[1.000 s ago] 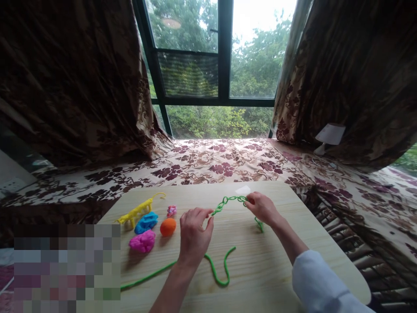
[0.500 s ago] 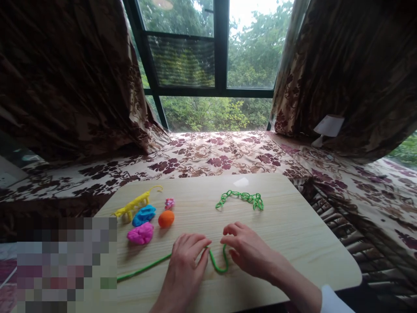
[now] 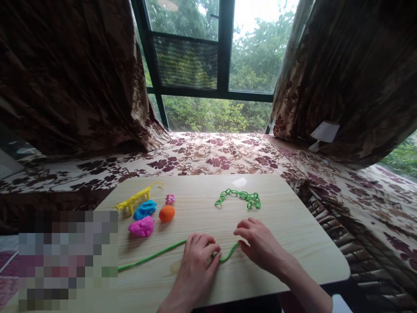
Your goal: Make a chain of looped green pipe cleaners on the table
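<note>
A long green clay strand [image 3: 153, 255] runs across the pale wooden table. My left hand [image 3: 202, 261] lies over its middle, with fingers and thumb closed around it. My right hand [image 3: 259, 243] is at its right end, which disappears between the curled fingers and the thumb. Between the hands a short stretch of the strand dips in a shallow curve. Beyond my right hand lies a chain of green clay links [image 3: 239, 194]. The strand's left end is covered by a blurred patch.
Left on the table [image 3: 293, 243] are an orange ball [image 3: 167, 214], a pink clay lump [image 3: 142, 227], a blue clay lump [image 3: 145, 210], a yellow animal-like clay figure [image 3: 135, 199] and a small pink-and-white piece [image 3: 170, 199]. A lamp [image 3: 324, 132] stands by the right curtain.
My right hand has moved right, and the deep bend in the strand between the hands has opened into a shallow curve. My left hand has shifted slightly right along with the strand.
</note>
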{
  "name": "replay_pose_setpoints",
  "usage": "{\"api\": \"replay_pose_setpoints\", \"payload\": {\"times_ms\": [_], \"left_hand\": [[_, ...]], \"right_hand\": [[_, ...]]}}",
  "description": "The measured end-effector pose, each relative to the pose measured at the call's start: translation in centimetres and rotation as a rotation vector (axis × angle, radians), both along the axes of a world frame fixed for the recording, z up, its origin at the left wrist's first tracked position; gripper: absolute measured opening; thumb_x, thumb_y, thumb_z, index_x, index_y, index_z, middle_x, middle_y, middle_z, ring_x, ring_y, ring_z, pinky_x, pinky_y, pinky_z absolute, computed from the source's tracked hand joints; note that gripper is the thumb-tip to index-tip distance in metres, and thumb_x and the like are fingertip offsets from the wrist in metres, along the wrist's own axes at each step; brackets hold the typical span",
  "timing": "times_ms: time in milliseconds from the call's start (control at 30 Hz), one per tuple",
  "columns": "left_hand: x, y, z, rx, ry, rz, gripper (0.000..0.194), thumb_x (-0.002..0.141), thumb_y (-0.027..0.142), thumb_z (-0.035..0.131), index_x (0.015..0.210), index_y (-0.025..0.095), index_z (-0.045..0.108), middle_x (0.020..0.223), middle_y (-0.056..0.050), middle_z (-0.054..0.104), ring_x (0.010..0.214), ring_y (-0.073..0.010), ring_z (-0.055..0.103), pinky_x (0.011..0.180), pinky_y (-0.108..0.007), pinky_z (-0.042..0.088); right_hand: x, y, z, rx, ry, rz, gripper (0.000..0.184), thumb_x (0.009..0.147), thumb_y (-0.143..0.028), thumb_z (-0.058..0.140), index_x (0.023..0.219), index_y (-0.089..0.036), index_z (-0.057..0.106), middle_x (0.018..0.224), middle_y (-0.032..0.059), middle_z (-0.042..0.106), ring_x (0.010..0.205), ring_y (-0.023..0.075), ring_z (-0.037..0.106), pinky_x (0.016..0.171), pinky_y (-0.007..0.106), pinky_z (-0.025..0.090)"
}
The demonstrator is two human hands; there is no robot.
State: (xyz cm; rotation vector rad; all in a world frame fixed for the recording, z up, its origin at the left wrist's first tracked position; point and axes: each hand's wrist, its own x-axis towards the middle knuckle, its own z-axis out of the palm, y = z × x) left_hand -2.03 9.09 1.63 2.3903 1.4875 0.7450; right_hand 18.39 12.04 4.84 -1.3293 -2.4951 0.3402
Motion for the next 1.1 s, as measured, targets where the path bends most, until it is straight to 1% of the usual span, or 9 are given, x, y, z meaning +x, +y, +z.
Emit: {"api": "replay_pose_setpoints", "payload": {"times_ms": [133, 200, 333, 500, 600, 733, 867, 1000, 1100], "left_hand": [[0.1, -0.3, 0.0, 0.008, -0.009, 0.003, 0.019, 0.083, 0.021, 0.044, 0.088, 0.024, 0.061, 0.092, -0.004, 0.060, 0.092, -0.0203, 0.052, 0.093, -0.047, 0.030], [0.1, -0.4, 0.0, 0.001, -0.002, -0.005, 0.019, 0.082, 0.021, 0.044, 0.091, 0.024, 0.061, 0.094, -0.004, 0.060, 0.094, -0.0204, 0.051, 0.094, -0.047, 0.029], [0.4, -0.6, -0.2, -0.015, 0.002, -0.017, 0.017, 0.078, 0.021, 0.051, 0.091, 0.026, 0.061, 0.093, -0.003, 0.060, 0.093, -0.0208, 0.051, 0.096, -0.049, 0.027], [1.2, -0.5, -0.1, -0.003, -0.021, 0.009, 0.013, 0.079, 0.019, 0.049, 0.077, 0.025, 0.061, 0.082, -0.001, 0.060, 0.086, -0.0188, 0.053, 0.096, -0.049, 0.026], [1.5, -0.4, 0.0, 0.015, -0.044, 0.014, 0.013, 0.078, 0.019, 0.049, 0.077, 0.025, 0.061, 0.081, -0.001, 0.061, 0.086, -0.0186, 0.053, 0.096, -0.049, 0.027], [1.4, -0.2, -0.1, 0.019, -0.051, 0.028, 0.014, 0.077, 0.017, 0.050, 0.076, 0.025, 0.061, 0.081, -0.001, 0.061, 0.085, -0.0190, 0.054, 0.094, -0.048, 0.030], [1.0, -0.1, -0.2, 0.035, -0.054, 0.027, 0.017, 0.075, 0.020, 0.054, 0.088, 0.026, 0.063, 0.090, -0.004, 0.062, 0.090, -0.0217, 0.055, 0.092, -0.048, 0.035], [1.3, 0.0, 0.3, 0.051, -0.141, 0.081, 0.038, 0.077, 0.022, 0.051, 0.114, 0.027, 0.053, 0.111, -0.006, 0.059, 0.104, -0.0228, 0.052, 0.093, -0.044, 0.038], [2.1, 0.2, 0.8, -0.026, -0.208, 0.064, 0.040, 0.077, 0.022, 0.052, 0.116, 0.027, 0.051, 0.106, -0.004, 0.063, 0.101, -0.0201, 0.055, 0.091, -0.040, 0.041]], "right_hand": [[-2.0, -0.8, -0.6, -0.007, -0.054, 0.127, 0.006, 0.075, -0.020, 0.058, 0.075, -0.022, 0.064, 0.086, 0.0019, 0.060, 0.084, 0.0174, 0.048, 0.076, 0.028, 0.034], [-2.7, -0.9, -1.0, 0.018, -0.093, 0.144, 0.011, 0.077, -0.019, 0.054, 0.069, -0.020, 0.062, 0.082, 0.0027, 0.060, 0.081, 0.0170, 0.049, 0.074, 0.028, 0.035], [-2.5, -1.0, -1.1, 0.006, -0.103, 0.110, 0.013, 0.075, -0.013, 0.051, 0.073, -0.020, 0.061, 0.076, 0.0022, 0.061, 0.072, 0.0149, 0.051, 0.069, 0.025, 0.035], [-2.0, -1.3, -1.1, -0.015, -0.003, 0.031, 0.015, 0.074, -0.013, 0.050, 0.071, -0.021, 0.062, 0.074, 0.0021, 0.061, 0.074, 0.0153, 0.053, 0.069, 0.025, 0.035], [-2.2, -1.0, -1.6, -0.130, 0.269, -0.092, 0.014, 0.071, -0.013, 0.051, 0.062, -0.020, 0.061, 0.070, 0.0019, 0.059, 0.071, 0.0152, 0.051, 0.067, 0.026, 0.035], [-2.1, 0.1, -2.6, -0.387, 0.699, -0.264, 0.011, 0.071, -0.019, 0.052, 0.065, -0.018, 0.061, 0.062, -0.0008, 0.058, 0.058, 0.0122, 0.050, 0.056, 0.024, 0.036], [-1.2, 0.9, -2.9, -0.489, 0.854, -0.301, 0.022, 0.082, -0.033, 0.044, 0.081, -0.015, 0.058, 0.072, 0.0025, 0.063, 0.053, 0.0105, 0.051, 0.045, 0.021, 0.035], [-0.6, 0.7, -2.3, -0.669, 1.215, -0.304, 0.026, 0.079, -0.041, 0.055, 0.084, -0.015, 0.058, 0.076, 0.0043, 0.064, 0.058, 0.0113, 0.055, 0.048, 0.021, 0.039], [-0.7, 0.5, -2.0, -0.713, 1.360, -0.307, 0.024, 0.077, -0.038, 0.059, 0.083, -0.015, 0.059, 0.075, 0.0043, 0.065, 0.059, 0.0110, 0.056, 0.053, 0.023, 0.043]]}}
